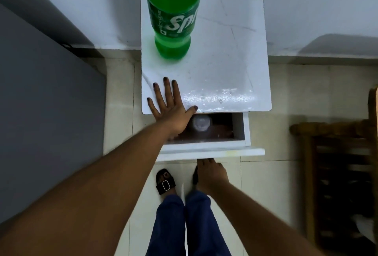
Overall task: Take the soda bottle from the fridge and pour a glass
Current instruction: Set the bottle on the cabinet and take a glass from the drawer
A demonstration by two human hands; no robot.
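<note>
A: Fingers?
B: Left hand fingers are being spread wide, flat on the white cabinet top. Right hand is being held at the open drawer front; grip can't be told.
A: Bottle?
B: Green soda bottle is being left upright, near the top's back-left corner, well apart from both hands.

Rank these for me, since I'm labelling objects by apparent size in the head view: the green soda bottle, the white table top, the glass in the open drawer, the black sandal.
1. white table top
2. green soda bottle, though it rises toward the camera, which inflates it
3. black sandal
4. glass, partly hidden by the left hand, so its rank against the sandal is unsure
</note>
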